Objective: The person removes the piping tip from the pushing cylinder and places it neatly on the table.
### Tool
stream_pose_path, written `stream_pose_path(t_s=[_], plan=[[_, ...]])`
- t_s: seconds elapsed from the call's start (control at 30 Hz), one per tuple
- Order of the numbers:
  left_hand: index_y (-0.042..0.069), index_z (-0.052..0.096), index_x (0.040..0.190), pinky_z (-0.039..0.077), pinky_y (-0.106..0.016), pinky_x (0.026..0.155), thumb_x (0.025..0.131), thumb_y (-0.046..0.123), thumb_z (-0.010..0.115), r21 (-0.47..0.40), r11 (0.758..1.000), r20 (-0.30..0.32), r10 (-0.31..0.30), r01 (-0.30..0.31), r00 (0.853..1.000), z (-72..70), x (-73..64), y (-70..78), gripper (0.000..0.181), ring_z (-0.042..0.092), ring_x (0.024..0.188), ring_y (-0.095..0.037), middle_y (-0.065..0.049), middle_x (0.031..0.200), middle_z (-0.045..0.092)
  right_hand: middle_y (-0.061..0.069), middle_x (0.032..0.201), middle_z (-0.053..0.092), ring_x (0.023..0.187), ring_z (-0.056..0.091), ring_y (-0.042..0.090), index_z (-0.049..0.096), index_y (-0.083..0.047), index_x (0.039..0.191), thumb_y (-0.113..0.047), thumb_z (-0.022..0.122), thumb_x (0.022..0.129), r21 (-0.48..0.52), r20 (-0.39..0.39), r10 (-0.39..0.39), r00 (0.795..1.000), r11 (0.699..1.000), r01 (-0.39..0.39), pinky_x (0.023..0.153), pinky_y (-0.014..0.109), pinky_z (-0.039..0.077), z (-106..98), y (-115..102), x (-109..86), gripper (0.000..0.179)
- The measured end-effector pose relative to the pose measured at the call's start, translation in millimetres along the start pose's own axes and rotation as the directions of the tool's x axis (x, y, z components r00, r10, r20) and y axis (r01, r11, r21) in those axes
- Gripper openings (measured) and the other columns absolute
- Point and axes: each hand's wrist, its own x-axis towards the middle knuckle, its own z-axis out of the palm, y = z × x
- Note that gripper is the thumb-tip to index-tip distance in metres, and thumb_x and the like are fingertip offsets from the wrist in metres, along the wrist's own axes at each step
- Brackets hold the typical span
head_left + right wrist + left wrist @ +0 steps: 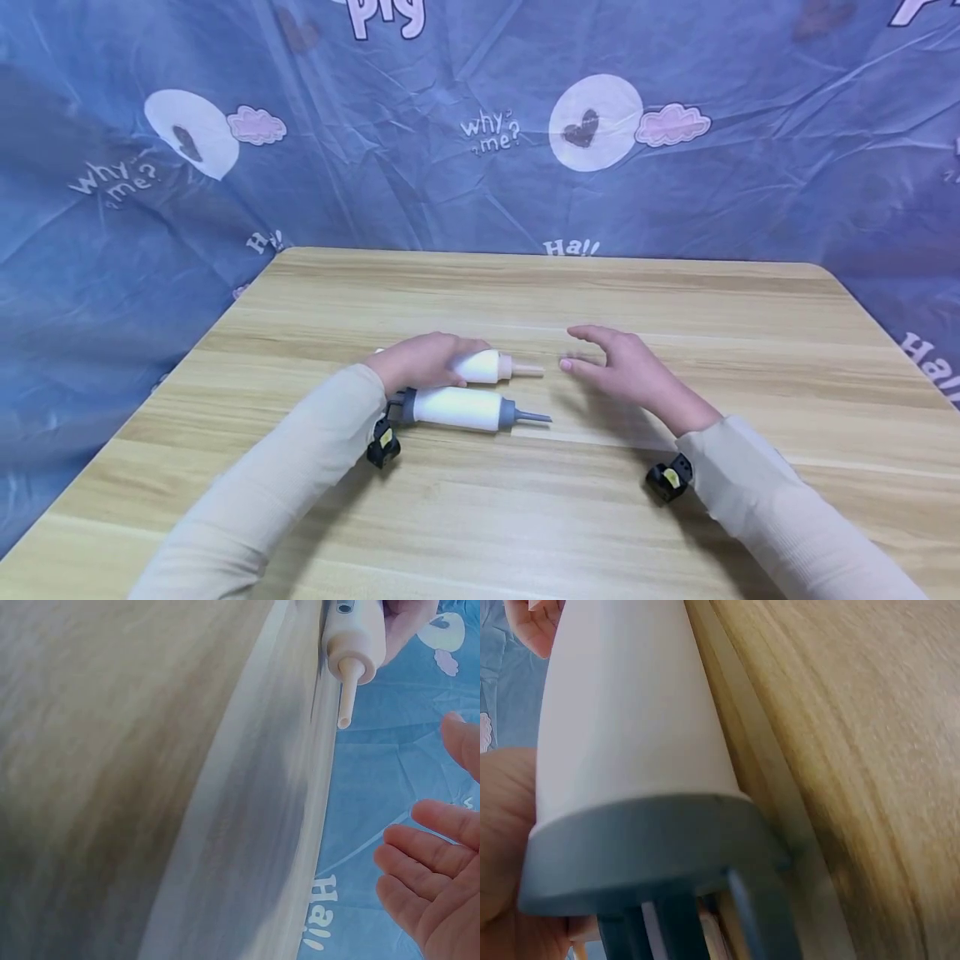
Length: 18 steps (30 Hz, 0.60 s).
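Two white syringe-like tubes with narrow nozzles lie side by side, their nozzles pointing right in the head view. My left hand [423, 362] grips the farther one, the pink-nozzled tube [480, 367], from above, and covers much of its barrel. The nearer one, a grey-nozzled tube [457, 408], lies just below that hand; its grey rear collar [645, 847] looms large in the left wrist view. Off to the right of the nozzles, my right hand [622, 367] hovers over the table, holding nothing. Its fingers [427, 847] are spread and relaxed, apart from the thumb.
A light wood table [487, 517] bears both tubes. Behind it and along the left side hangs a blue printed cloth [420, 167]. A small black camera [384, 442] is on the left wrist, and another black camera [669, 479] is on the right.
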Motion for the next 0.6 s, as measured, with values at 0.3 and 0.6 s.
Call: stream_pose_path(t_s=[0.3, 0.6], plan=[[0.018, 0.044, 0.139, 0.039, -0.038, 0.101, 0.083, 0.012, 0.067, -0.014, 1.000, -0.007, 0.017, -0.017, 1.000, 1.0, -0.2, -0.5, 0.061, 0.053, 0.116, -0.025, -0.008, 0.129, 0.056, 0.022, 0.133, 0.049, 0.124, 0.041, 0.042, 0.047, 0.001, 0.132, -0.037, 0.059, 0.089, 0.002, -0.002, 0.002, 1.000, 1.000, -0.002, 0.103, 0.054, 0.032, -0.2, 1.2, -0.1, 0.059], [0.018, 0.041, 0.141, 0.042, -0.040, 0.097, 0.084, 0.016, 0.066, 0.027, 0.999, -0.066, 0.036, -0.034, 0.997, -5.1, -2.0, 3.8, 0.062, 0.055, 0.111, -0.026, -0.012, 0.123, 0.058, 0.023, 0.129, 0.053, 0.119, 0.048, 0.041, 0.049, 0.001, 0.131, -0.033, 0.060, 0.089, 0.027, -0.017, -0.024, 1.000, 0.999, 0.025, 0.101, 0.053, 0.036, -1.1, -0.2, 1.5, 0.055]])
